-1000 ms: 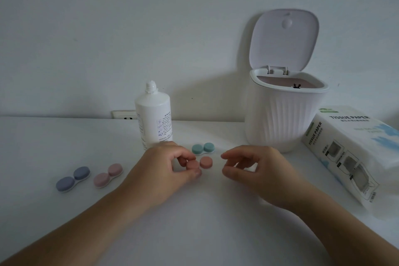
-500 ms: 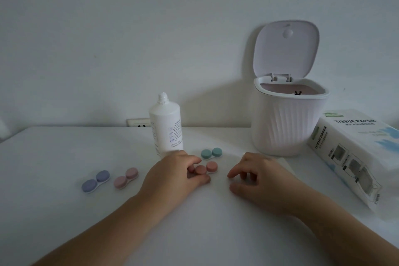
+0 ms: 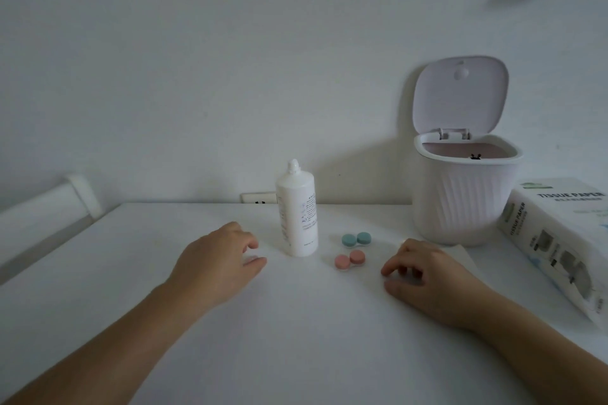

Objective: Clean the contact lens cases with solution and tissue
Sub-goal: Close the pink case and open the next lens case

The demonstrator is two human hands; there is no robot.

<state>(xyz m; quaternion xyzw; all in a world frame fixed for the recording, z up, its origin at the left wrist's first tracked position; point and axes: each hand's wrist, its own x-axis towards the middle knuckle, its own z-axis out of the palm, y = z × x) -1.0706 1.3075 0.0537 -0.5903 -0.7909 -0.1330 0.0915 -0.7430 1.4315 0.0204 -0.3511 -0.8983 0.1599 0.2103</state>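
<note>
- I see the pink lens case [image 3: 349, 261] lying between both hands, touching neither.
- My left hand [image 3: 219, 262] hangs loosely curled, holding nothing.
- My right hand [image 3: 424, 276] rests with its curled fingertips [image 3: 388, 271] on the table [image 3: 296, 339].

The solution bottle [image 3: 297, 212] stands upright on the table [image 3: 296, 339], near its back edge, with a wall socket [image 3: 258, 198] just behind it. To the bottle's right lie two lens cases, well apart from it: the farther case [image 3: 356, 239] sits behind the nearer case [image 3: 349, 260], the two close together but not touching. Farther right of the bottle stands a small bin [image 3: 464, 194], its lid tipped up against the wall. Right of the bin a tissue pack [image 3: 559, 240] lies on the table. The left hand [image 3: 217, 261] rests left of the bottle, the right hand [image 3: 424, 276] right of the nearer case, before the bin.
</note>
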